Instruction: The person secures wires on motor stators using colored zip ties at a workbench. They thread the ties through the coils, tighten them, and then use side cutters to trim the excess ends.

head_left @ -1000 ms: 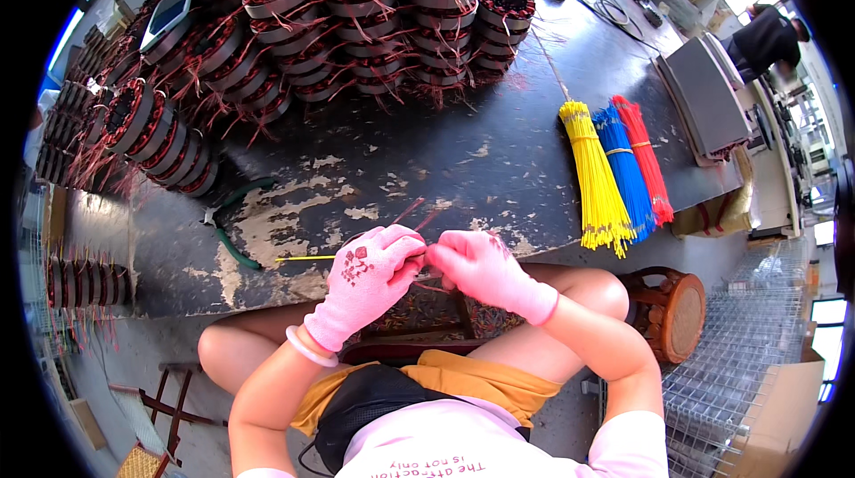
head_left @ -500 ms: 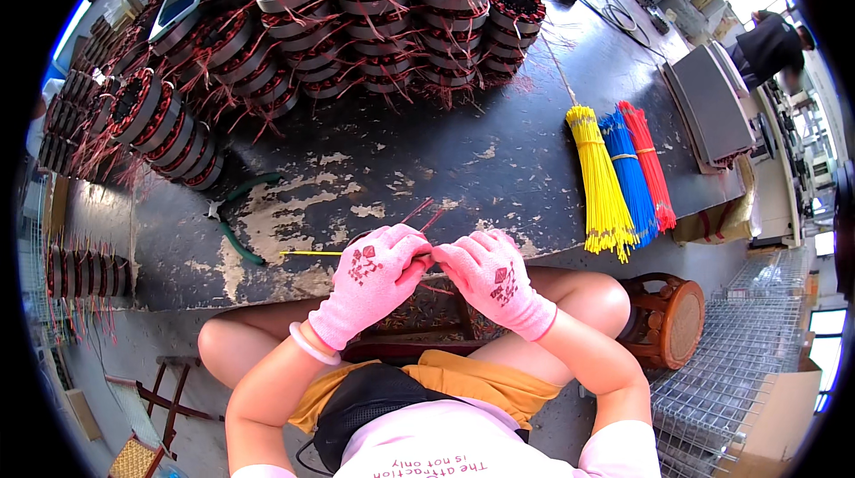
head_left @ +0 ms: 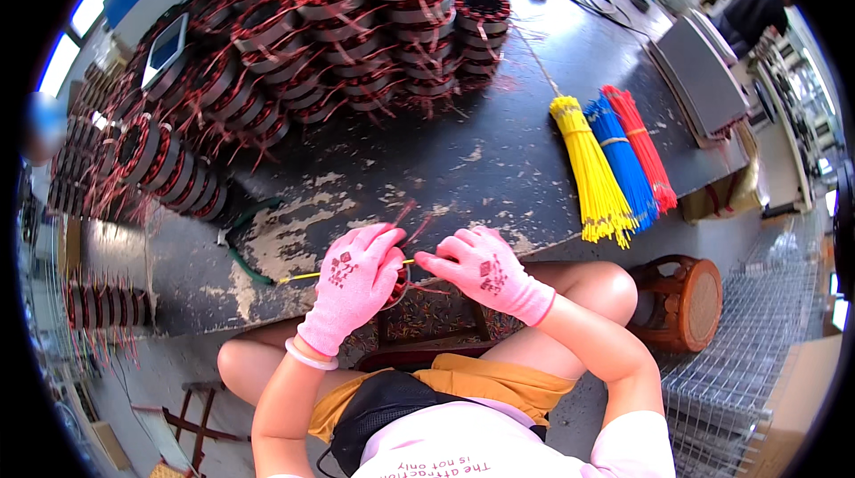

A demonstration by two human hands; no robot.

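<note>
Both my hands wear pink gloves with a dark print and meet at the table's front edge. My left hand (head_left: 356, 275) is closed over a thin yellow wire (head_left: 303, 277), which comes out on both sides of it. Thumb and forefinger of my right hand (head_left: 481, 269) pinch that wire close to its right end. Below my left hand shows part of a motor stator (head_left: 400, 287) with red windings; whether that hand also grips it is hidden. Dark red leads (head_left: 417, 230) stick up past the fingers. Green-handled pliers (head_left: 239, 257) lie left of my left hand.
Stacked stators (head_left: 356, 50) fill the far left of the worn black table (head_left: 383, 171). Yellow (head_left: 588, 166), blue (head_left: 622, 157) and red (head_left: 639, 144) wire bundles lie at right, near grey panels (head_left: 699, 77). A wooden stool (head_left: 690, 304) and wire mesh (head_left: 739, 335) stand beyond my right knee.
My hands have moved slightly apart, and a short length of yellow wire now shows between them. The stator's red edge has come into sight under my left hand. The view has shifted a little.
</note>
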